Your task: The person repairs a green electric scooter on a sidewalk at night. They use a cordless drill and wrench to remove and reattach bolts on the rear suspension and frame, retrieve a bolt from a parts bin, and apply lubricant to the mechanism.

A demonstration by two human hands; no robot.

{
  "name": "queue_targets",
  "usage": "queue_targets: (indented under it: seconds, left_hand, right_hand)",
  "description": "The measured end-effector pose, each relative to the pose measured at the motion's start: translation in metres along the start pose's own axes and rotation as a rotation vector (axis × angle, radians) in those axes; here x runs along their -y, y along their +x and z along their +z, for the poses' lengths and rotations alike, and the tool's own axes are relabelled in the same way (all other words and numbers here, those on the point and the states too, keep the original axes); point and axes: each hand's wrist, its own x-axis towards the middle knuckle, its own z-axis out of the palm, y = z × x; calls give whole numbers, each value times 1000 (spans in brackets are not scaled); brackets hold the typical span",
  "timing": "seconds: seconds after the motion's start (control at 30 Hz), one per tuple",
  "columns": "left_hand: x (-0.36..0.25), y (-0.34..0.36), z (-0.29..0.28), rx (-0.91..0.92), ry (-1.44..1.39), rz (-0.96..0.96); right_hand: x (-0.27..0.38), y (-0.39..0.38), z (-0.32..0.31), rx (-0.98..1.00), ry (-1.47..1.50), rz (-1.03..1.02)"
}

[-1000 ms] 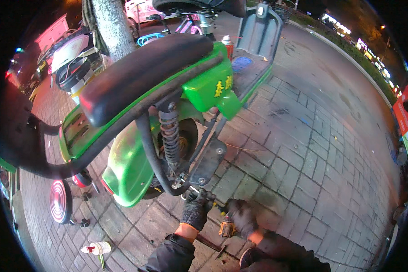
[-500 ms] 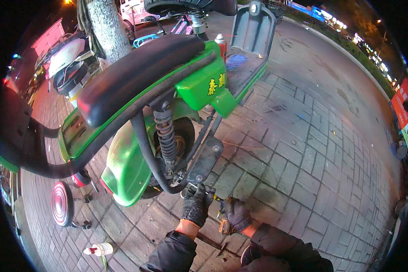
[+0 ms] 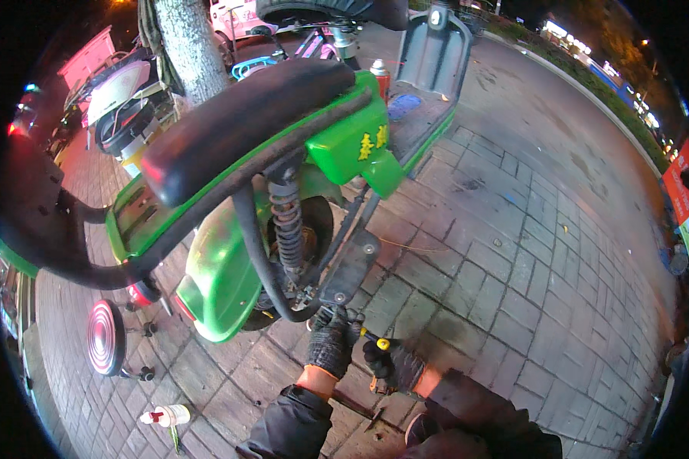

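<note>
My gloved left hand (image 3: 331, 340) is closed at the lower rear frame of a green electric scooter (image 3: 348, 141), just below a dark metal bracket (image 3: 348, 260) near the wheel hub; what its fingers grip is hidden. A tool with a yellow-and-black handle (image 3: 383, 343) lies between my hands, angled toward that bracket. My gloved right hand (image 3: 396, 367) has its fingers curled just below the yellow end; its grip is unclear. A yellow power drill (image 3: 378, 385) sits on the paving, partly hidden by the right hand. The scooter's coil shock (image 3: 288, 229) and green mudguard (image 3: 222, 275) are above left of my hands.
A round red-ringed stool (image 3: 103, 336) and a white bottle (image 3: 168, 415) lie at left on brick paving (image 3: 513, 321). A spray can (image 3: 380, 76) stands on the scooter. Behind are a tree trunk (image 3: 191, 53) and parked two-wheelers (image 3: 119, 99). A red sign (image 3: 677, 183) is far right.
My left hand has risen slightly toward the bracket. My right hand has shifted, its fingers now more curled below the yellow handle end, which shows more clearly. The view moved slightly.
</note>
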Motion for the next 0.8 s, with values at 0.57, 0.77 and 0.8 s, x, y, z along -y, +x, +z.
queue_targets:
  seconds: [0.57,0.77,0.8]
  left_hand:
    - [6,4,0,-11,-26,73]
    - [9,7,1,-72,-105,46]
    - [8,7,0,-78,-57,28]
  right_hand:
    - [-24,-14,-6,26,-426,72]
    - [12,-18,-2,-102,-411,-102]
    - [19,-19,-7,-113,-404,-88]
